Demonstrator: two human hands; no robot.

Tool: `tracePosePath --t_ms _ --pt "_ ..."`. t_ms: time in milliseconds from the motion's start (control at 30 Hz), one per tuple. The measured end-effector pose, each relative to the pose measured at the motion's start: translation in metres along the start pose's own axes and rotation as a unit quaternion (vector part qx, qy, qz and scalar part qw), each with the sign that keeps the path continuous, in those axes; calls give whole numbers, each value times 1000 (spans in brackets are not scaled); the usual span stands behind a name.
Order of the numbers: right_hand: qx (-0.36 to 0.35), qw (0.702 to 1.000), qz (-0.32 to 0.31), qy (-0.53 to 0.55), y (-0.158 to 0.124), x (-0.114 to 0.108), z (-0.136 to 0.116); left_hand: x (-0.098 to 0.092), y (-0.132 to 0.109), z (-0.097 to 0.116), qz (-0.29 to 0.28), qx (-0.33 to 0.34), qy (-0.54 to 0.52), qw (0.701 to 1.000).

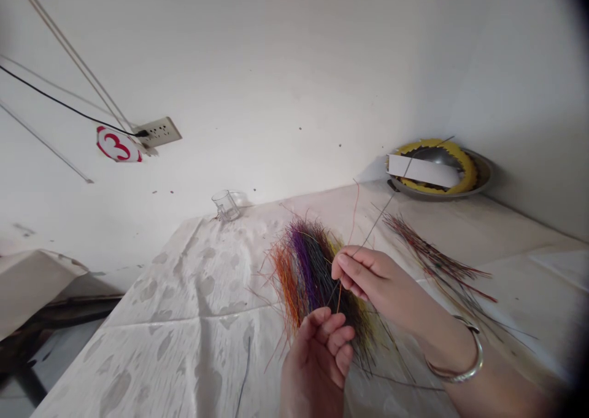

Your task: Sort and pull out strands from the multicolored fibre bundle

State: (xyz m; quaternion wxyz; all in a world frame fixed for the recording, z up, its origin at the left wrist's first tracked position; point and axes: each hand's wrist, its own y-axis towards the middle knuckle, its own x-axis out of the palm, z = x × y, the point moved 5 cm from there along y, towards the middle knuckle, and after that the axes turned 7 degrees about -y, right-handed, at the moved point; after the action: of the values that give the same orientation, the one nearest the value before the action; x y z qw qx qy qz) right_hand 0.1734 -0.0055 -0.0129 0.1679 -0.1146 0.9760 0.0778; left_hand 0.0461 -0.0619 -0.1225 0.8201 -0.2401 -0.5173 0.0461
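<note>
A thin strand is pinched by the right hand.
The left hand is curled by a bunch of colored strands over the desk; its grip cannot be told.

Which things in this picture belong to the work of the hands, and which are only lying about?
In the work:
right hand, pinching a thin strand
left hand, at a coloured strand bundle

Lying about:
loose strands
metal dish with white card
glass cup
wall socket
</note>
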Motion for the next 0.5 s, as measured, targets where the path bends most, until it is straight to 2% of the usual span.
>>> tracePosePath --t_ms 167,500 --pt "-17 999 12 -48 0 -2 -1 1 -1 -2 5 4 -3 1000" --pt "-42 990 76 -109 2 -9 -4 -2 2 -3 -40 -7 -20 999"
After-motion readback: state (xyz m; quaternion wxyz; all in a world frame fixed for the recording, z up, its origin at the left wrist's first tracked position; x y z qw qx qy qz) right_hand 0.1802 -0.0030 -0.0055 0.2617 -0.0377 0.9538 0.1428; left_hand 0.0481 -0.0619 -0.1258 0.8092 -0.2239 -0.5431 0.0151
